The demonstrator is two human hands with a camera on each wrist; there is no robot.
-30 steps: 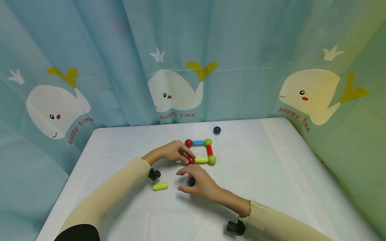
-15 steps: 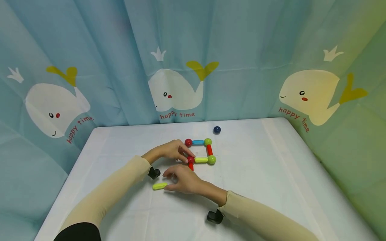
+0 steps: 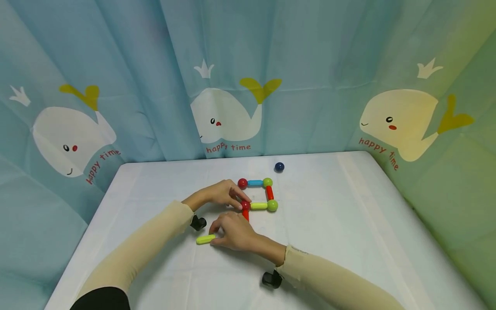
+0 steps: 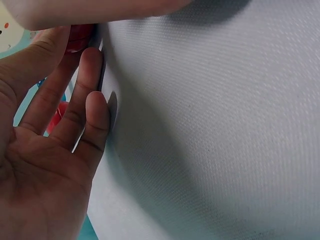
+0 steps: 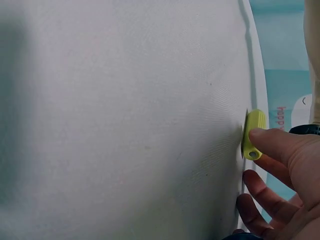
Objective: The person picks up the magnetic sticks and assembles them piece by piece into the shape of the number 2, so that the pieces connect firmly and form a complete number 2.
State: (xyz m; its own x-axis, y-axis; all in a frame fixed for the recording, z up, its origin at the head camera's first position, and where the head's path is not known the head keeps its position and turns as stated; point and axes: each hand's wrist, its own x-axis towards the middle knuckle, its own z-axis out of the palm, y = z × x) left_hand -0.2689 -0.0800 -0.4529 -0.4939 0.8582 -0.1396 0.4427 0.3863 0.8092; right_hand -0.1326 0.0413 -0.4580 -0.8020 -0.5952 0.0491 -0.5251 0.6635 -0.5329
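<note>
My left hand holds a red ball at the near left corner of a joined shape of magnetic rods and balls. In the left wrist view this red ball shows between thumb and fingers. A red rod runs from it toward me, its near part hidden behind my right hand. That hand pinches the right end of a yellow-green rod lying on the table. The right wrist view shows the thumb on the rod. A dark blue ball peeks in at that view's bottom edge.
The joined shape also has a yellow-green rod, two green balls, a red rod, a blue rod and a far red ball. A loose dark blue ball lies near the white table's back edge. A whale-print curtain hangs behind.
My right hand has moved left from beside the joined shape to the loose yellow-green rod and now pinches its end. The near red rod has come into view. The left hand stays at the red ball.
</note>
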